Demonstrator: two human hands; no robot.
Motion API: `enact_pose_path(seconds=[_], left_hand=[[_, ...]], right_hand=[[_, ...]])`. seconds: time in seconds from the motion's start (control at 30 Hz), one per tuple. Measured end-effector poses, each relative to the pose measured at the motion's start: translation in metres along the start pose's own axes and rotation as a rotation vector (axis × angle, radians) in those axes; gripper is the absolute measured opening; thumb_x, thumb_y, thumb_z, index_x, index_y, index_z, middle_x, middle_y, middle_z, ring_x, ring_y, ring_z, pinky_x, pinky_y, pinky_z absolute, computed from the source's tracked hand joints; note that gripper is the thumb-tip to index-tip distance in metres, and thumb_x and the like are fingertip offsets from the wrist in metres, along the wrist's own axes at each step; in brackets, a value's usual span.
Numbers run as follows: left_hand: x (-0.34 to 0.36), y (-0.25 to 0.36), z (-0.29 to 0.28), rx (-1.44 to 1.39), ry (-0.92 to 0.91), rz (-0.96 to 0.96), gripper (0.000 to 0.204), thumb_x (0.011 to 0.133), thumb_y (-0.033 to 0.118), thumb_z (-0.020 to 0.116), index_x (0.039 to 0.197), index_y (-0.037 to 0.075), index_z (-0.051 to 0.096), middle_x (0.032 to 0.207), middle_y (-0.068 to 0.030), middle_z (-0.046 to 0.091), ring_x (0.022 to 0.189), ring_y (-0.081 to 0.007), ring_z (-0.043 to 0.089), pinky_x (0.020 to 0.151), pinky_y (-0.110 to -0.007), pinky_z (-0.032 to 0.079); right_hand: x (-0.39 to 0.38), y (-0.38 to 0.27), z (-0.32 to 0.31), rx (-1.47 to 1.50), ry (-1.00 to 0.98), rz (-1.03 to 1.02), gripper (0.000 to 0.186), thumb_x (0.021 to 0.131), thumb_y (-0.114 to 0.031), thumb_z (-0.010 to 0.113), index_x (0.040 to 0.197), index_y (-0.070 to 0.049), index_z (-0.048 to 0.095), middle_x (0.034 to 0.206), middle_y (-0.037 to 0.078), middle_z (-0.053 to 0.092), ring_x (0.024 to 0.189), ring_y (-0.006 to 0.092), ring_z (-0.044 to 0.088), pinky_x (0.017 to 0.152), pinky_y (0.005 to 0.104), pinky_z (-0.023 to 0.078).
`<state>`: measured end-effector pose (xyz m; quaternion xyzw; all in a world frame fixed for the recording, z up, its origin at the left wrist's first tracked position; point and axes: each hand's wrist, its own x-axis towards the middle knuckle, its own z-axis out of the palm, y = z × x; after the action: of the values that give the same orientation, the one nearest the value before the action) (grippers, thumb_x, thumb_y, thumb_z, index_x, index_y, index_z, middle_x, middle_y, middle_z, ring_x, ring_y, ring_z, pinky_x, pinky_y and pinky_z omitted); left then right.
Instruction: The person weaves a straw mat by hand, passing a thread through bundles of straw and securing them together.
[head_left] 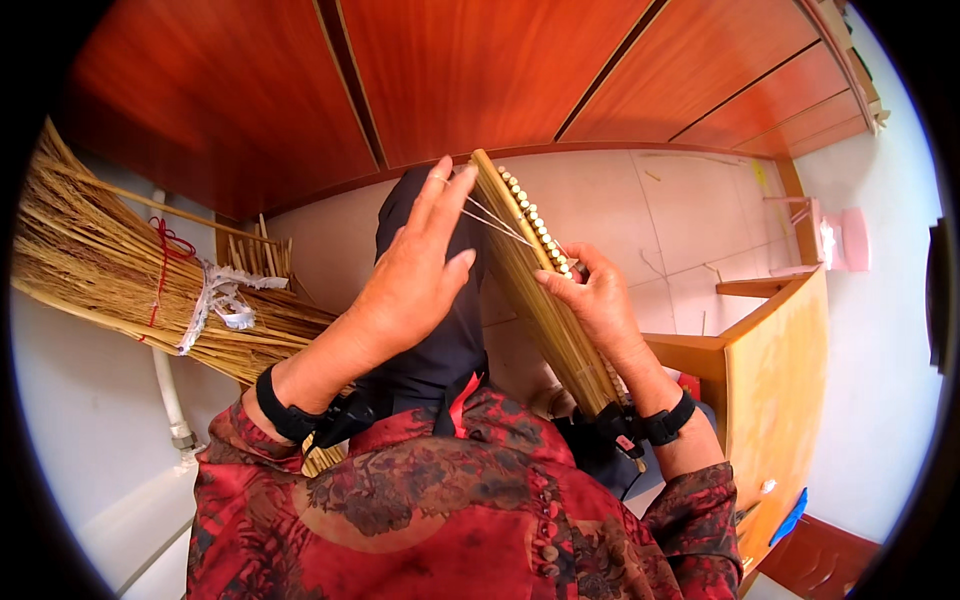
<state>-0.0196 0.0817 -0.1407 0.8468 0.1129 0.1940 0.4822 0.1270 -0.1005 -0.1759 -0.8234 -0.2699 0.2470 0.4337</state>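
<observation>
A flat, long bundle of pale straw stalks (545, 325) stands tilted between my knees, its far end pointing away from me. Cut round stalk ends run in a row along its right edge. My right hand (597, 298) grips that edge, thumb on top and fingers curled behind. My left hand (425, 240) is raised beside the far end, with its fingers stretched long. A thin light string (495, 221) loops round those fingers and runs taut to the row of stalk ends near my right thumb.
Broom-like dried stalks (110, 240), tied with red cord and white strips, lie at the left beside a white pipe (170, 390). Reddish wooden cabinet doors (480, 70) rise ahead. A yellow wooden cabinet (775, 390) and a small pink stool (845, 238) stand at the right.
</observation>
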Motion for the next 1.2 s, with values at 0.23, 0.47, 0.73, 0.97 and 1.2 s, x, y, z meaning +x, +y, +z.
enact_pose_path(seconds=[0.23, 0.47, 0.73, 0.97, 1.2], left_hand=[[-0.003, 0.020, -0.019, 0.357, -0.247, -0.281, 0.054, 0.084, 0.007, 0.062, 0.135, 0.009, 0.043, 0.086, -0.0159, 0.062, 0.077, -0.0349, 0.060, 0.069, -0.040, 0.048], [0.000, -0.003, -0.015, 0.383, -0.209, -0.072, 0.060, 0.085, 0.010, 0.064, 0.139, 0.013, 0.039, 0.059, -0.0170, 0.055, 0.055, -0.0342, 0.055, 0.054, -0.041, 0.043], [0.020, -0.005, -0.001, 0.368, -0.276, 0.037, 0.062, 0.083, 0.009, 0.065, 0.139, 0.016, 0.039, 0.057, -0.0194, 0.053, 0.059, -0.0399, 0.055, 0.056, -0.045, 0.043], [0.028, -0.007, 0.000, 0.368, -0.370, -0.034, 0.046, 0.083, 0.007, 0.064, 0.126, 0.012, 0.051, 0.061, -0.0197, 0.056, 0.061, -0.0400, 0.057, 0.056, -0.043, 0.045], [0.028, -0.014, 0.003, 0.323, -0.341, -0.011, 0.039, 0.083, 0.006, 0.064, 0.120, 0.010, 0.053, 0.068, -0.0189, 0.060, 0.065, -0.0367, 0.061, 0.057, -0.040, 0.047]], right_hand=[[0.000, -0.008, -0.003, -0.055, -0.016, 0.014, 0.049, 0.074, -0.028, 0.077, 0.112, 0.000, 0.060, 0.071, 0.003, 0.052, 0.066, 0.0135, 0.051, 0.062, 0.0299, 0.046], [-0.004, -0.012, 0.004, 0.082, -0.158, 0.070, 0.061, 0.075, -0.033, 0.077, 0.121, 0.000, 0.054, 0.080, 0.006, 0.056, 0.073, 0.0145, 0.055, 0.067, 0.0294, 0.048], [0.011, -0.010, -0.011, 0.510, -0.361, 0.283, 0.039, 0.087, -0.020, 0.063, 0.119, 0.002, 0.055, 0.082, 0.002, 0.057, 0.055, 0.0069, 0.048, 0.049, 0.0207, 0.041], [0.036, -0.011, -0.003, 0.209, -0.392, 0.073, 0.026, 0.083, -0.018, 0.069, 0.106, -0.005, 0.066, 0.072, 0.000, 0.057, 0.056, 0.0055, 0.048, 0.049, 0.0218, 0.041], [0.052, 0.000, 0.008, 0.167, -0.462, 0.022, 0.019, 0.082, -0.018, 0.068, 0.094, -0.003, 0.067, 0.066, 0.005, 0.060, 0.061, 0.0112, 0.053, 0.058, 0.0276, 0.046]])
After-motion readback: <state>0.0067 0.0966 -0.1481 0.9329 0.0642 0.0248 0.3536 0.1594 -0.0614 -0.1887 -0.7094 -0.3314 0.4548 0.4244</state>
